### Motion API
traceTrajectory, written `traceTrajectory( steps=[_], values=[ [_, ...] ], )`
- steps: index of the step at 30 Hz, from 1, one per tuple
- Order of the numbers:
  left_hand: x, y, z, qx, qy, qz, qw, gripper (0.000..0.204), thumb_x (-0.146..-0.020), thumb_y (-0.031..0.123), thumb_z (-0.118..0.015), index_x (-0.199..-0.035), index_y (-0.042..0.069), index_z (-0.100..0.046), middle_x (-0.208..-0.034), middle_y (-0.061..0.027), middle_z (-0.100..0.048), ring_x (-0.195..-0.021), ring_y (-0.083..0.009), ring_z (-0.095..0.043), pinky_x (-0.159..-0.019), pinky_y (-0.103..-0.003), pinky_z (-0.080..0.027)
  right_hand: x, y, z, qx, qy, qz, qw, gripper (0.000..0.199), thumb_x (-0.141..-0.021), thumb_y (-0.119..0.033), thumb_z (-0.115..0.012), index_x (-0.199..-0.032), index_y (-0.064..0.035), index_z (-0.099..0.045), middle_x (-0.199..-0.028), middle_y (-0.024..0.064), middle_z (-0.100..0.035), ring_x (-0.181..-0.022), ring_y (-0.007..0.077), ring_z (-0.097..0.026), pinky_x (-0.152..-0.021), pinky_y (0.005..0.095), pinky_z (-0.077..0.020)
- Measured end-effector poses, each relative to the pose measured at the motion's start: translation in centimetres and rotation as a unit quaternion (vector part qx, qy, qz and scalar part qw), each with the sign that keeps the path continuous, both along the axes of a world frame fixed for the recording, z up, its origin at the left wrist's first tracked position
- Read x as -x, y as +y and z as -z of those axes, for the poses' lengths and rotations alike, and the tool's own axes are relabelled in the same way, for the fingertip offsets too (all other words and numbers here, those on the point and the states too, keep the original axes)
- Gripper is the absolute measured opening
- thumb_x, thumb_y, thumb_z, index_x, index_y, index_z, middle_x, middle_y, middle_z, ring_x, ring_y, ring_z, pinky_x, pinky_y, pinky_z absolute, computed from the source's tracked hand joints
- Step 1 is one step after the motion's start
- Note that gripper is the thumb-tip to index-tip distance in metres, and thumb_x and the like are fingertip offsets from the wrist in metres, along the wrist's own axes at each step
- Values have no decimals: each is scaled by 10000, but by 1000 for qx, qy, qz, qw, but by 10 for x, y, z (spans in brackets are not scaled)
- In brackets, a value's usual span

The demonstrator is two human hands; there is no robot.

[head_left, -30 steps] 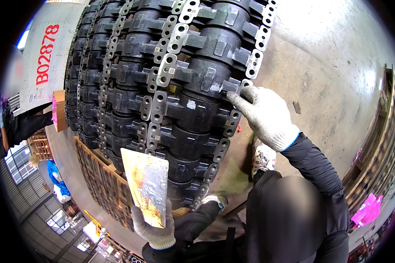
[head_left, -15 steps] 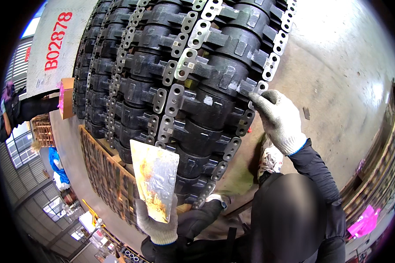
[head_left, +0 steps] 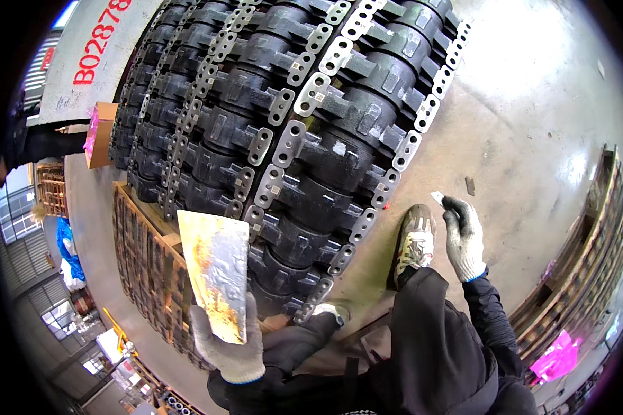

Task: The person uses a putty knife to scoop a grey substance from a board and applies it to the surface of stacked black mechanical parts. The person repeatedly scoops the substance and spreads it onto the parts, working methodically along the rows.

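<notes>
My left hand (head_left: 230, 351), in a grey-white knit glove, is closed on the lower end of a flat metal plate (head_left: 213, 273). Yellow-brown stains cover much of the plate's silvery face, and it is held up in front of the black machine tracks (head_left: 325, 173). My right hand (head_left: 464, 235), gloved the same way with darkened fingertips, pinches a small pale flat piece (head_left: 437, 198). It is over the floor, apart from the right-hand row of track links. These links are bare metal with paired round holes; a whitish patch (head_left: 339, 148) marks one black pad.
A wooden pallet (head_left: 145, 263) lies under the tracks; stacked wood (head_left: 567, 259) stands at the right with pink plastic (head_left: 558, 356). A cardboard box (head_left: 101, 135) and another person's dark-sleeved arm (head_left: 55, 142) are at the left. My shoe (head_left: 415, 242) is beside the tracks.
My right hand has drawn back from the link edge, down and right, and the small pale piece now shows in its fingers. The plate in my left hand has shifted left in view.
</notes>
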State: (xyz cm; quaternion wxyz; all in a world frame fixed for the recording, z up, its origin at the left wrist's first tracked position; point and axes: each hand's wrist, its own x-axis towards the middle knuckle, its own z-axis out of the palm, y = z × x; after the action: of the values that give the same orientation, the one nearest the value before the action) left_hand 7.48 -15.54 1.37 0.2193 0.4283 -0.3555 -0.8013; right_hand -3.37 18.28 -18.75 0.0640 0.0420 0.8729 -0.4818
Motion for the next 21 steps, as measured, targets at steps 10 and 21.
traceTrajectory(
  steps=[10, 21],
  values=[
    [-25, -44, -51, 88, 52, -75, 992, 391, -969, 133, -668, -1301, -51, -571, -1206, -166, -670, -1056, -245, -664, -954, -410, -556, -30, 5, -56, 37, -30, 105, 993, 255, -1017, -107, -594, -1258, -25, -608, -1113, 107, -677, -998, 174, -618, -908, 332, -499],
    [-68, -68, -72, -48, 225, -87, 969, 433, -1044, 280, -560, -1366, -9, -566, -1348, -172, -634, -1215, -334, -622, -1086, -559, -493, -8, -16, -260, 286, 140, 209, 925, 284, -1061, -218, -580, -1286, -48, -619, -830, -46, -507, -653, 34, -406, -550, 191, -316]
  ],
)
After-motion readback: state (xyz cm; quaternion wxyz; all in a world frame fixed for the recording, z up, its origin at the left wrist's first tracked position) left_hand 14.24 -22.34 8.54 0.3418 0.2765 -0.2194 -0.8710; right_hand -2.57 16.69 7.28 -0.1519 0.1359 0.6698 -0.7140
